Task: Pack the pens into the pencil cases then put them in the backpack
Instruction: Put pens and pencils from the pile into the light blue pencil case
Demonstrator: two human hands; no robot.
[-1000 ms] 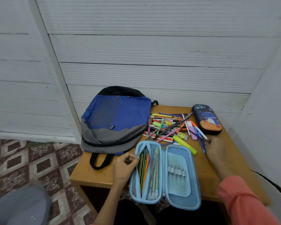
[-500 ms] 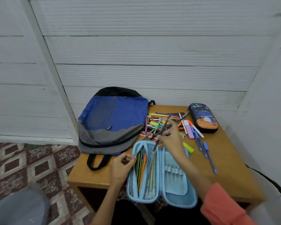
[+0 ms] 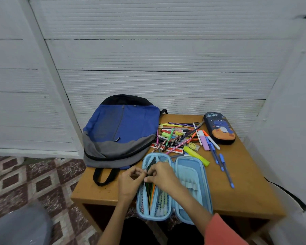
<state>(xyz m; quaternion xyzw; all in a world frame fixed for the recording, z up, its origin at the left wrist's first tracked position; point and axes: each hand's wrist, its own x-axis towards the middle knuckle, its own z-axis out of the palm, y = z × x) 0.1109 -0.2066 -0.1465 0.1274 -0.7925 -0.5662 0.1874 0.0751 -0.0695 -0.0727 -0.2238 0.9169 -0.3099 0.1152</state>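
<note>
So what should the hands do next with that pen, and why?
Probably slide the pen down into the pocket of the open case. The right hand pinches the pen at the pocket's mouth, the left hand seems to hold the mesh edge open, and other pens already lie inside. Many more wait in the pile on the table.

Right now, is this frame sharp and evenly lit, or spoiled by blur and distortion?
Head view: light soft and even, no glare; wide-angle lens bows the wall planks and table edges; left hand and right hand at the light blue pencil case are slightly motion-soft; loose pens are readable; grey shape bottom left is blurred.
</note>
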